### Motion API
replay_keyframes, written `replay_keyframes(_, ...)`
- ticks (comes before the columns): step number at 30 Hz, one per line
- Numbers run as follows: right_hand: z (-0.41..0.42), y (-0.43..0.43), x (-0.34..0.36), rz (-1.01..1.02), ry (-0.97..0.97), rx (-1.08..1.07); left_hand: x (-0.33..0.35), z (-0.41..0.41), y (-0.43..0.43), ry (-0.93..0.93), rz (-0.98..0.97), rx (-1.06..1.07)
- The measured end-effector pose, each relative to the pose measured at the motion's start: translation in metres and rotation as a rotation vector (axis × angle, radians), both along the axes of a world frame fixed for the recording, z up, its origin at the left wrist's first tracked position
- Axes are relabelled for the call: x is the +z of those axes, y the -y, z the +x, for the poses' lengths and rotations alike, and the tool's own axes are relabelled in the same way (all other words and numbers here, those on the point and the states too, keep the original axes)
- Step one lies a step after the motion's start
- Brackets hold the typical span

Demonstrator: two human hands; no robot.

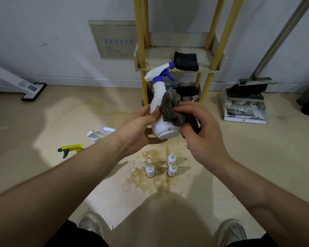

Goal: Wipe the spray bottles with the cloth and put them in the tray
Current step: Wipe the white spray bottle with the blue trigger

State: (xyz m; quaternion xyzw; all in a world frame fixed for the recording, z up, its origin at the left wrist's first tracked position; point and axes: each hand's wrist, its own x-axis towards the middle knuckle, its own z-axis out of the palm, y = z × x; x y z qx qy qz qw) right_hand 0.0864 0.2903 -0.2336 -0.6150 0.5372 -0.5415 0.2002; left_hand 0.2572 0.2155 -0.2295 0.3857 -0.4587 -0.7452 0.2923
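The yellow rack [139, 32] stands against the wall, and everything else is placed from it. Its upper shelf is a shallow pale tray [161, 56] with a low rim. In the tray lies only a folded black cloth [185, 61], towards the right side. The shelf below the tray holds a few dark things, too shadowed to make out.

Just in front of the rack, at about the height of its lower shelf, the white spray bottle [158, 98] is held above the floor. It is tilted, its base towards the person and its blue trigger head pointing up at the tray's front rim. The bottle is not in the tray. The left hand [137, 129] cups the bottle's lower body from the left, fingers curled under its base. The right hand [202, 132] grips a bunched grey cloth [171, 111] and presses it against the right side of the bottle.

On the stained floor in front of the rack, below the hands, stand four small white bottles [172, 170] in two pairs, upright. Further left of the rack, a white sprayer [96, 134] and a yellow-and-green sprayer [70, 148] show partly behind the left forearm. To the right of the rack a dustpan [244, 113] sits on the floor with a brush resting in it.
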Motion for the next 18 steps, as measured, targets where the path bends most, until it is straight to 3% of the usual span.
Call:
replay_keyframes(6, -0.005, -0.008, -0.008, -0.052, -0.196, 0.021, 0.003, -0.004, 0.0, 0.073, -0.014, 0.054)
replay_keyframes(14, -0.017, 0.014, 0.003, 0.212, 0.348, -0.028, -0.001, -0.013, -0.006, 0.103, -0.079, -0.012)
replay_keyframes(18, -0.007, 0.005, 0.0, 0.142, 0.223, -0.024, 0.001, -0.012, 0.0, 0.09, -0.048, 0.114)
